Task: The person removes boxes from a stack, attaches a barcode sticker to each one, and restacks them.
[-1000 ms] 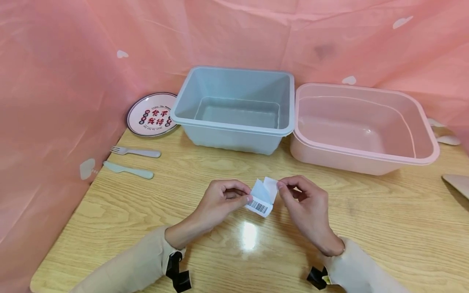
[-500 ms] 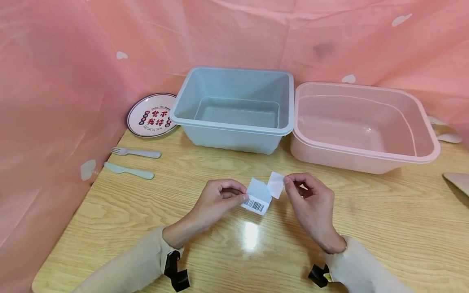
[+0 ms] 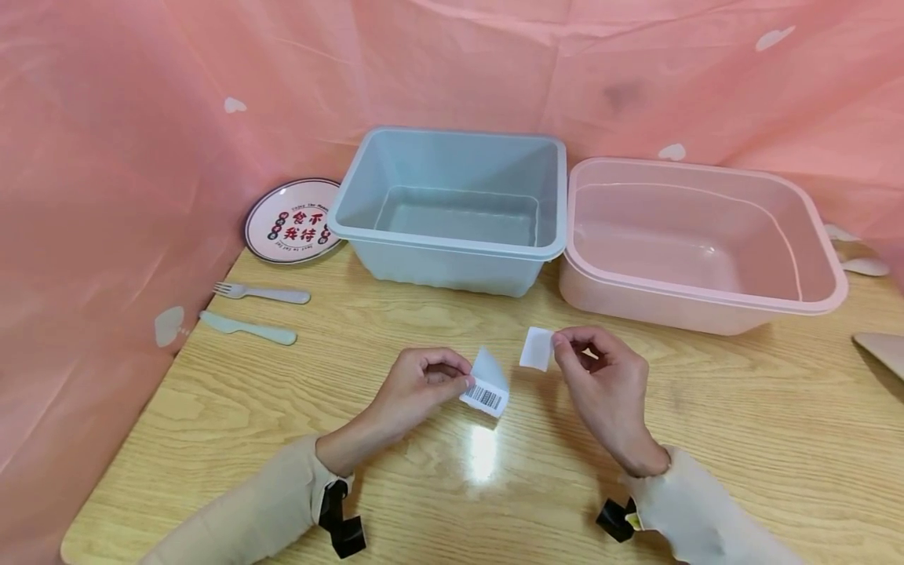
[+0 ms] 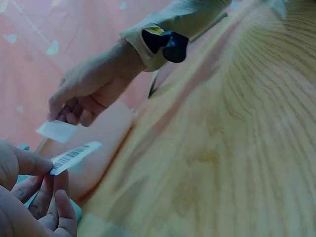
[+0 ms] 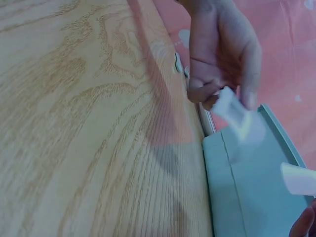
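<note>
Pink cloth (image 3: 452, 71) hung behind the wooden bench (image 3: 741, 408). Above it, we observed the left hand's (image 3: 417, 390) fingers pinching a barcoded label (image 3: 486, 396), the right hand's (image 3: 609, 386) a white slip (image 3: 537, 348). We judged separation complete, neither piece yet set down.

Left of the blue tub (image 3: 446, 267), the plate (image 3: 291, 224) has its right edge hidden and its smallest lettering too fine to read. Well right of the tub, a beige object (image 3: 884, 355) is cut off. In front of the tub, the left hand (image 3: 418, 388) covers one end of the barcode label (image 3: 487, 392), blurred in the right wrist view, and the right hand (image 3: 609, 384) a corner of the white slip (image 3: 537, 349).
</note>
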Available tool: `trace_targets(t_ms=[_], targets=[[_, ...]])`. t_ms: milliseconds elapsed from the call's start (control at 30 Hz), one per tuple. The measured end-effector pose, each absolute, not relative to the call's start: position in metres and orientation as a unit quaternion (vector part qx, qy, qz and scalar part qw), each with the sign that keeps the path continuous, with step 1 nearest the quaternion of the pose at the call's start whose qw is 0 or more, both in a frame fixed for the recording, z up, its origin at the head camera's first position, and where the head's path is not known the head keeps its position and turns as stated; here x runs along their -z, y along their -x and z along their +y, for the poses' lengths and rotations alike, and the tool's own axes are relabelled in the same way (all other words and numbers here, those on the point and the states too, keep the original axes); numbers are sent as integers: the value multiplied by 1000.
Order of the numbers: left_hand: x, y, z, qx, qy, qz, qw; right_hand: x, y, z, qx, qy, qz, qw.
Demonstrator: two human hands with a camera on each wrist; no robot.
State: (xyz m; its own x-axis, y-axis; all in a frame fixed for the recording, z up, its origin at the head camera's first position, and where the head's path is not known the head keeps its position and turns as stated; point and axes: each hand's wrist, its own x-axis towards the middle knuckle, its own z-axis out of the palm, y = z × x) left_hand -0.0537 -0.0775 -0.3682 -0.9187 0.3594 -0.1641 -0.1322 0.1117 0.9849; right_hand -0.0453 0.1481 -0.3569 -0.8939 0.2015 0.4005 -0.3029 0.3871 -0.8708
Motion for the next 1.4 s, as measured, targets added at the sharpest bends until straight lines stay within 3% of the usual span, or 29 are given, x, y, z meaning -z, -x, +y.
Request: trace_targets(t_ms=[300,900,1233,1400], targets=[[385,56,-76,-522,-96,841,106,356,46,149,-551,-32,-803,225],[391,56,-79,-361,-107,925,46,355,46,146,-548,-31,-808,212],[374,58,-72,-440,-159,884,-23,355,46,146,-544,-34,-811,210],[355,51,-62,-559,-212,801,-5,357,46,146,-538,-39,-815,213]])
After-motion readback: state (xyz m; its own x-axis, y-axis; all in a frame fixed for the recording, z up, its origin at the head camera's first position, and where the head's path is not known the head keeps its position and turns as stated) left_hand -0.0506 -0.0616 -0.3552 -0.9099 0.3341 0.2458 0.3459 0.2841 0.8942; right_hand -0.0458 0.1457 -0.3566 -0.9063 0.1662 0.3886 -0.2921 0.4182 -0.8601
